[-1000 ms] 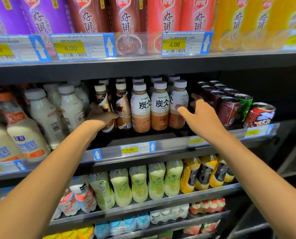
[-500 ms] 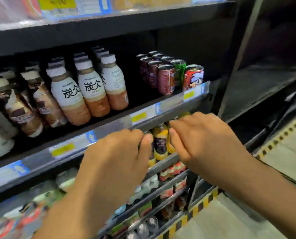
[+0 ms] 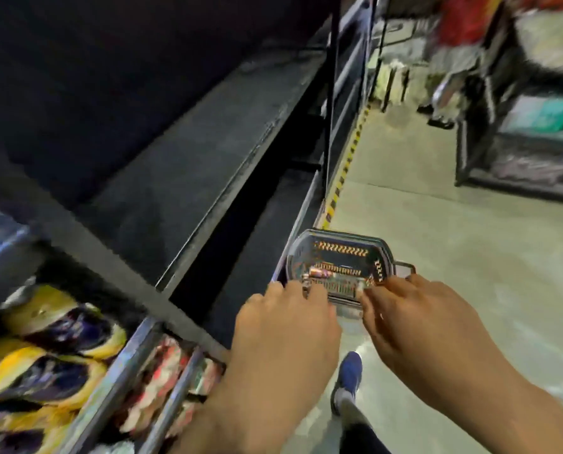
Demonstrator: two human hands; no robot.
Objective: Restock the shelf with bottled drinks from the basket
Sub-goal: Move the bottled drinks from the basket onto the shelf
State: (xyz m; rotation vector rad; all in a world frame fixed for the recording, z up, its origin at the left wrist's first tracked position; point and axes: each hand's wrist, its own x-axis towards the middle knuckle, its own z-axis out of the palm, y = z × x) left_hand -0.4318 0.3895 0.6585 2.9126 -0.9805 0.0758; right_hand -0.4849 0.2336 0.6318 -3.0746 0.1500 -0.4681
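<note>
Both hands, left [image 3: 286, 326] and right [image 3: 417, 322], hover open and empty over the dark slotted plastic basket [image 3: 339, 253] at twelve o'clock; its small brown bottle [image 3: 319, 273], seemingly light and rigid, suits a mid-body grip.

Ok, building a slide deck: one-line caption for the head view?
Both hands, left and right, reach down toward the basket on the floor beside dark shelving.

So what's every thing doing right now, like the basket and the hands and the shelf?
Basket: on the floor beside the shelving, nearly empty, one small bottle-like item inside.
Left hand: empty, fingers curled, reaching toward the basket.
Right hand: empty, reaching toward the basket.
Dark shelf: bare.
Yellow bottles: stocked on a lower shelf, blurred.
</note>
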